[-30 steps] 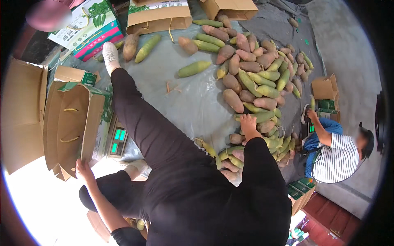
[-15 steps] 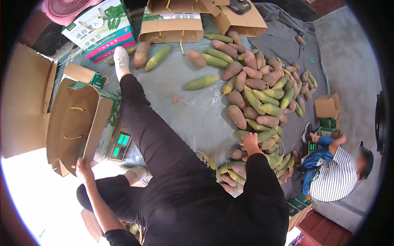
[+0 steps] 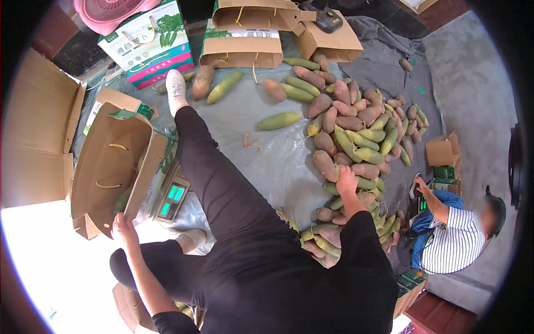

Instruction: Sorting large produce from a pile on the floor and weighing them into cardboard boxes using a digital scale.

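My left hand (image 3: 125, 232) is closed on the near rim of an open cardboard carton (image 3: 105, 161) with yellow cord handles. The carton lies tilted on its side over a scale with a lit green display (image 3: 171, 200), and something green shows dimly inside it. On the right, my right hand (image 3: 347, 181) is down on a heap of long radishes, its fingers curled and pressed together. What lies under those fingers is hidden. A reddish-brown radish (image 3: 324, 165) lies at its fingertips and a green radish (image 3: 365, 184) right beside it.
Loose green radishes (image 3: 279, 121) lie on the plastic sheet (image 3: 239, 131). Open cartons (image 3: 242, 53) and a printed gift box (image 3: 150, 42) with a pink basket (image 3: 111, 12) stand at the far side. A co-worker in a striped shirt (image 3: 459, 239) sits at the right.
My right hand has moved farther away across the heap, from the green radishes to the reddish-brown one's end. My left hand stays on the carton rim. The view has shifted slightly.
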{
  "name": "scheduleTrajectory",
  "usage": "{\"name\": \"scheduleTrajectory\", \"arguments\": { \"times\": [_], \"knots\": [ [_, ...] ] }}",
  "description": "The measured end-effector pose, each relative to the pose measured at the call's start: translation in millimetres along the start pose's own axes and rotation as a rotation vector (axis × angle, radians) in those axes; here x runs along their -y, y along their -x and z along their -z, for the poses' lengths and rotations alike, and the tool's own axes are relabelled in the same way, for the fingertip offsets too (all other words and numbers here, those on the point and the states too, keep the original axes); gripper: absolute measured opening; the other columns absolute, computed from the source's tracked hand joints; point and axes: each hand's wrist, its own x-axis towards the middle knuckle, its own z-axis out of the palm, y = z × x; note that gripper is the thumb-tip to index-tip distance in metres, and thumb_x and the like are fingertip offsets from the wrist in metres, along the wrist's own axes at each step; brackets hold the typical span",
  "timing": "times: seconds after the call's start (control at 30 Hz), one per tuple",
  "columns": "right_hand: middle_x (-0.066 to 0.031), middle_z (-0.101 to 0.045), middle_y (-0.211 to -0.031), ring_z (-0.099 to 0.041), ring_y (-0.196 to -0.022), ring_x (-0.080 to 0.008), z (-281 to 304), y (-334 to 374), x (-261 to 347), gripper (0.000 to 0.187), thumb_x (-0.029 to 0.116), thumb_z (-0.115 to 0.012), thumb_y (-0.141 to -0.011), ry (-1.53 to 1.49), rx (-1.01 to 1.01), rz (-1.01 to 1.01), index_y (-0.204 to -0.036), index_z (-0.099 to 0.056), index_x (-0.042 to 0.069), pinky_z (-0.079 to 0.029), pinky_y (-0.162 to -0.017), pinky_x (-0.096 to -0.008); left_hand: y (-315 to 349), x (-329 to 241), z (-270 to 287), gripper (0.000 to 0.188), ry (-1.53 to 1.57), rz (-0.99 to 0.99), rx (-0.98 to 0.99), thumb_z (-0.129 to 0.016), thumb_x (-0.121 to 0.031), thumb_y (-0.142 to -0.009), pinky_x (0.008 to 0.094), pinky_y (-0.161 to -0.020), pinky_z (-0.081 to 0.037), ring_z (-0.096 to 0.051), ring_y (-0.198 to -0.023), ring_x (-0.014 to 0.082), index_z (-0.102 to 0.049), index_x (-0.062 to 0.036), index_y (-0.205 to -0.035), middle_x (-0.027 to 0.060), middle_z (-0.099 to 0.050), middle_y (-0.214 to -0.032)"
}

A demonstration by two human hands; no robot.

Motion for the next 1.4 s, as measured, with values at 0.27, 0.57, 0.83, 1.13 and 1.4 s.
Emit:
{"name": "scheduleTrajectory", "arguments": {
  "times": [0.27, 0.57, 0.83, 1.13, 1.4],
  "knots": [
    [-0.007, -0.055, -0.103, -0.051, -0.094, -0.0168, 22, -45, 55, 0.027, 0.004, -0.059, -0.081, -1.314, -0.262, 0.212, -0.107, -0.05, -0.001, -0.041, -0.085, -0.0317, 4, 1, 14, 0.009, 0.035, 0.021, 0.003, -0.059, -0.009, -0.073, 0.0416, -0.072, -0.043, -0.057, -0.086, 0.0293, -0.054, -0.0075, -0.08, 0.0081, -0.061, -0.085],
    [-0.0062, -0.055, -0.112, -0.054, -0.102, -0.0152, 219, -16, 246, 0.031, 0.012, -0.055, -0.089, -1.737, -0.15, 0.582, -0.118, -0.049, 0.004, -0.045, -0.086, -0.0317, 6, -2, 13, 0.013, 0.065, 0.015, -0.068, -0.061, -0.01, -0.072, 0.0409, -0.073, -0.04, -0.056, -0.085, 0.0268, -0.054, -0.0084, -0.082, 0.0068, -0.058, -0.082],
    [-0.0028, -0.06, -0.089, -0.056, -0.078, -0.0098, 247, 68, 417, 0.022, 0.013, -0.062, -0.082, -2.015, 0.355, 0.812, -0.101, -0.055, 0.004, -0.044, -0.068, -0.0249, 5, -7, 21, 0.01, 0.055, 0.042, -0.016, -0.057, -0.01, -0.074, 0.0389, -0.077, -0.041, -0.057, -0.089, 0.0243, -0.058, -0.0103, -0.083, 0.0049, -0.061, -0.087],
    [-0.0129, -0.054, -0.111, -0.057, -0.088, -0.0177, 189, 74, 446, 0.038, 0.012, -0.063, -0.077, -1.466, -0.015, 0.994, -0.113, -0.054, 0.002, -0.047, -0.074, -0.0272, 3, 2, 10, 0.012, -0.002, 0.033, 0.039, -0.06, -0.012, -0.076, 0.0425, -0.073, -0.042, -0.057, -0.09, 0.0274, -0.056, -0.0086, -0.087, 0.0074, -0.061, -0.09],
    [-0.0088, -0.064, -0.099, -0.059, -0.094, -0.0191, 90, -12, 275, 0.025, 0.013, -0.061, -0.078, -1.194, -0.009, 0.549, -0.102, -0.062, 0.003, -0.047, -0.081, -0.0318, -4, 11, -9, 0.014, 0.054, -0.065, -0.034, -0.057, -0.009, -0.075, 0.0441, -0.069, -0.044, -0.058, -0.085, 0.0318, -0.053, -0.0054, -0.088, 0.0107, -0.061, -0.089]
  ]
}}
